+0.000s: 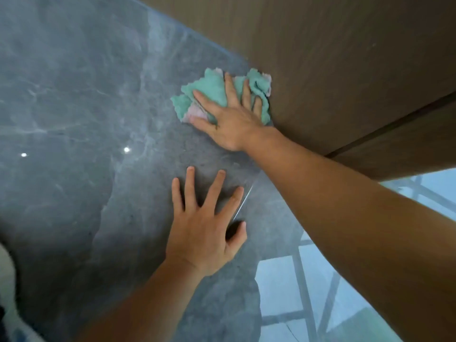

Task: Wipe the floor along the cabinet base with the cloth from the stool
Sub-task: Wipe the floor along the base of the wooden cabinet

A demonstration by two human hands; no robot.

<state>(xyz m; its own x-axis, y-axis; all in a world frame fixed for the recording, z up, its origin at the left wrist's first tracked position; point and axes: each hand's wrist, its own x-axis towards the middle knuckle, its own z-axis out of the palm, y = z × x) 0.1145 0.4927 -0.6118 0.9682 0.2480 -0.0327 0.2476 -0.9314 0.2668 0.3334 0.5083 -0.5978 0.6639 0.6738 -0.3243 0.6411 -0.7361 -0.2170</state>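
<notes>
A crumpled green and pink cloth (209, 91) lies on the glossy grey marble floor (86, 107), pushed right up against the base of the brown wooden cabinet (333, 58). My right hand (229, 119) presses flat on the cloth with fingers spread over it. My left hand (204, 225) rests palm down on the bare floor nearer to me, fingers spread, holding nothing. The stool is not in view.
The cabinet front runs diagonally from top centre to the right, with a dark seam (394, 124) between two panels. A window reflection (308, 280) shines on the floor at lower right. A pale object (7, 280) shows at the lower left edge.
</notes>
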